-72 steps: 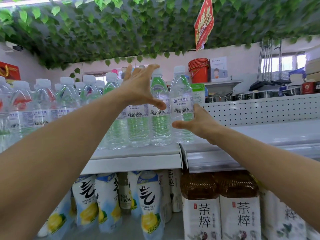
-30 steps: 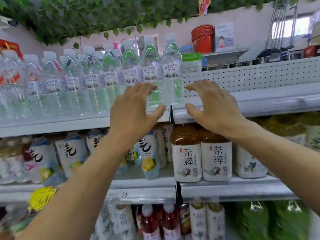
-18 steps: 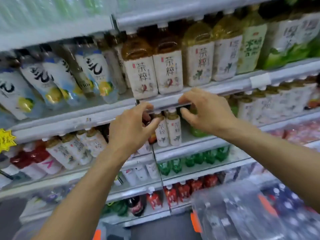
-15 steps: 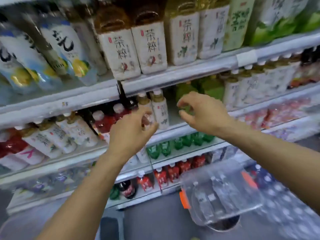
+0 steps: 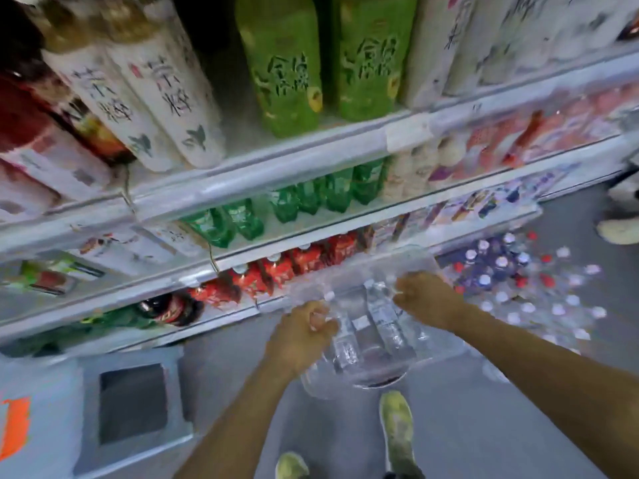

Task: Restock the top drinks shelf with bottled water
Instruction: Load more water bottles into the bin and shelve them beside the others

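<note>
Dropping since 0.5 s ago: hands, then loosely spread higher up, are now gripping water pack low over floor. Left hand, right hand curling fingers round wrap.

bare forearms, yellow-green shoes

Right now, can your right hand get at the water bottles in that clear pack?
Probably yes: the right hand is curled at the tops of the water bottles in the clear pack, nothing between; the left hand grips its edge.
</note>
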